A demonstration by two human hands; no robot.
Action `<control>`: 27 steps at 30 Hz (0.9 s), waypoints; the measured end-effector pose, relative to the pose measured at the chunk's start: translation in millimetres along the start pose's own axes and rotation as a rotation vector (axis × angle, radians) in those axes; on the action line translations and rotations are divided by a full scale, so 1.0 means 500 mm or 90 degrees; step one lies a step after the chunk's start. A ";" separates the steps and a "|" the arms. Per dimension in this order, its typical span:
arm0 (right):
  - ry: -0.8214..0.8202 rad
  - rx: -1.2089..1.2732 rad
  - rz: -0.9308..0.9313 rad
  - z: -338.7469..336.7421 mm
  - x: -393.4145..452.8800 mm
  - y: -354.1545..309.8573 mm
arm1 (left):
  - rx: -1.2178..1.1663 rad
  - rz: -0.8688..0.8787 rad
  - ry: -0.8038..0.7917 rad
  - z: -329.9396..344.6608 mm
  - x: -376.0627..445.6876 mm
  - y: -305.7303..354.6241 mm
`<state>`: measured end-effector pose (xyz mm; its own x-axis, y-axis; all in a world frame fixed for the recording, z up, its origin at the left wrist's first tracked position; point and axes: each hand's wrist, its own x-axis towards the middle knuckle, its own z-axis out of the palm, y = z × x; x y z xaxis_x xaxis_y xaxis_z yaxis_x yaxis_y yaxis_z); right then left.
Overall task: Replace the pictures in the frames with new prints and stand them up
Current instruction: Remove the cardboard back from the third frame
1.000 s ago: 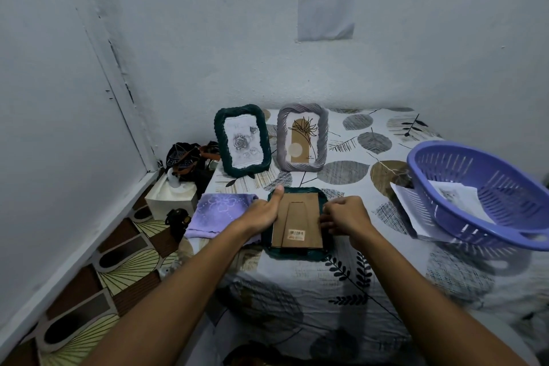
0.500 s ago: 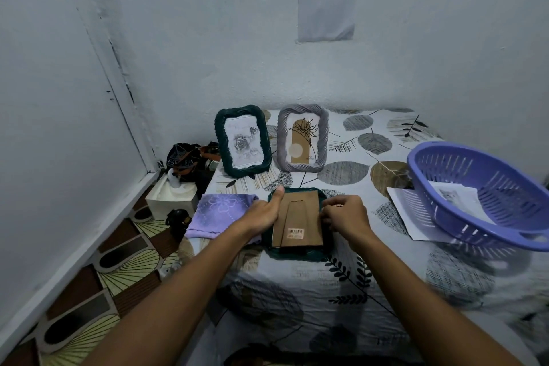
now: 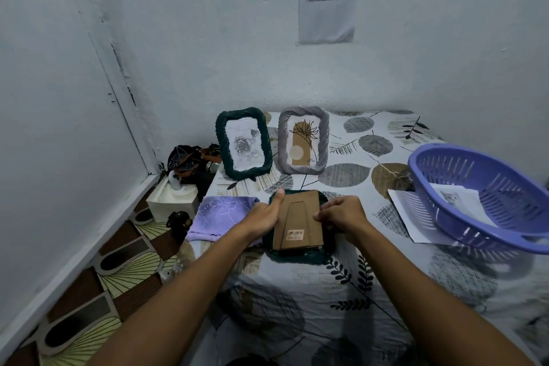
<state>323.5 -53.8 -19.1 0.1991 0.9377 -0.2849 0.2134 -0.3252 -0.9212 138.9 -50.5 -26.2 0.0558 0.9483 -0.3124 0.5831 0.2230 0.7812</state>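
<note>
Head view: face-down frame [image 3: 297,255] lies just in front of the two standing frames, brown backing board [image 3: 298,221] up.
Left hand [image 3: 263,214]: fingers fairly straight, thumb stretched along the board's left edge, pressing it flat.
Right hand [image 3: 341,214]: fingers curled at the board's right edge, likely working a tab; the contact is hidden.
Handling: board looks light, thin and bendy, so lift it by the edges; rim looks stiff, glass likely fragile.
New prints [image 3: 454,202]: in the purple basket [image 3: 505,235], right of the frame.
</note>
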 end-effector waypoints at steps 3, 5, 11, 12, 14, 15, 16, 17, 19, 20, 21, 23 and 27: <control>-0.001 -0.019 0.007 -0.006 0.007 -0.005 | -0.018 -0.003 -0.001 -0.001 -0.003 0.000; 0.002 -0.052 -0.007 -0.009 0.009 -0.006 | -0.027 -0.014 0.006 0.000 -0.006 0.001; 0.014 -0.194 -0.081 0.002 0.004 -0.004 | -0.020 -0.010 0.008 -0.001 -0.006 0.001; -0.017 -0.180 -0.064 0.007 0.001 -0.003 | -0.022 -0.014 0.014 -0.002 -0.004 -0.002; -0.071 -0.112 -0.010 0.016 -0.005 -0.003 | -0.032 -0.015 0.019 0.000 -0.005 -0.002; -0.087 -0.071 0.014 0.020 -0.006 -0.003 | -0.039 -0.014 0.023 0.002 -0.005 -0.001; -0.096 -0.038 0.030 0.023 -0.006 -0.004 | -0.053 -0.010 0.032 0.005 0.000 -0.005; -0.102 -0.015 0.041 0.026 -0.005 -0.006 | -0.063 -0.007 0.042 0.008 0.010 -0.013; -0.114 0.012 0.056 0.032 -0.003 -0.011 | -0.060 -0.007 0.045 0.014 0.033 -0.030; -0.120 0.025 0.064 0.034 0.000 -0.012 | -0.049 -0.005 0.046 0.013 0.030 -0.028; -0.125 0.038 0.075 0.036 0.004 -0.012 | -0.050 -0.006 0.040 0.009 0.022 -0.021; -0.136 0.067 0.107 0.035 0.010 -0.012 | -0.051 -0.001 0.023 0.003 0.008 -0.010; -0.187 0.164 0.181 0.021 0.015 -0.011 | -0.100 0.002 0.058 -0.007 -0.006 -0.010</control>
<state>313.7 -43.4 -18.8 -0.0718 0.8226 -0.5640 -0.0613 -0.5681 -0.8207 133.1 -53.5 -27.2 -0.0206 0.9642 -0.2643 0.4496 0.2450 0.8590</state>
